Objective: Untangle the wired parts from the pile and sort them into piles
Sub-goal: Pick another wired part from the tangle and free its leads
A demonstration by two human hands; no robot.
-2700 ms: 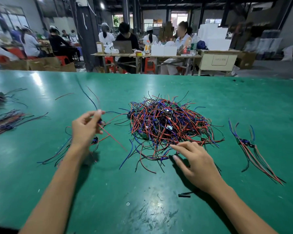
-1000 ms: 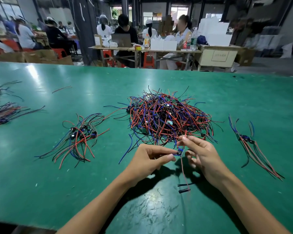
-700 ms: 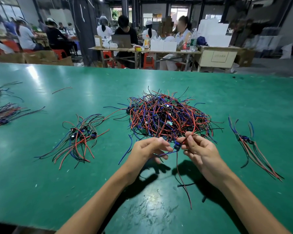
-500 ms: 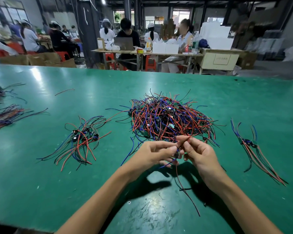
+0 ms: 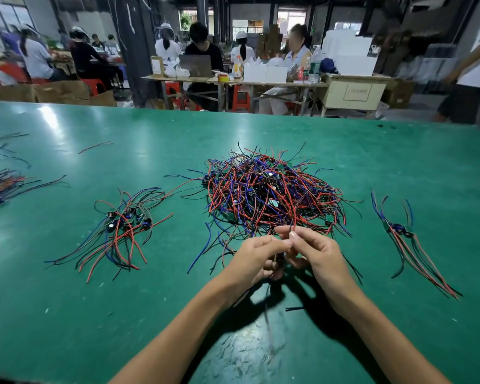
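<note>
While both hands work just in front of the pile (image 5: 272, 195), most of the job looks undone: that tangle of red, blue and black wires with small green boards sits at the middle of the green table (image 5: 399, 156), far bigger than anything sorted out of it. To its left lies a loose left heap (image 5: 122, 225) of perhaps half a dozen freed parts, wires fanned toward the near edge; to the right, well apart, a smaller right bundle (image 5: 402, 236) of only a few, laid straighter. At the far left edge more wires (image 5: 3, 187) lie in bunches, and a single stray wire (image 5: 94, 146) rests alone beyond them. The left hand (image 5: 254, 257) has its fingers curled and pinches a wired part (image 5: 280, 259) held between the two hands, just near of the pile's edge; the right hand (image 5: 315, 252) pinches a thin wire that runs up toward the pile, so I'd judge this piece is not yet fully free. One lead hangs blurred below the hands. By my reckoning the sorting is in its early part, with most of the tangle left. As for writing, a beige cabinet (image 5: 355, 91) behind the table carries a panel with a short line of characters, too small to read; bottles and boxes nearby show no legible label.
</note>
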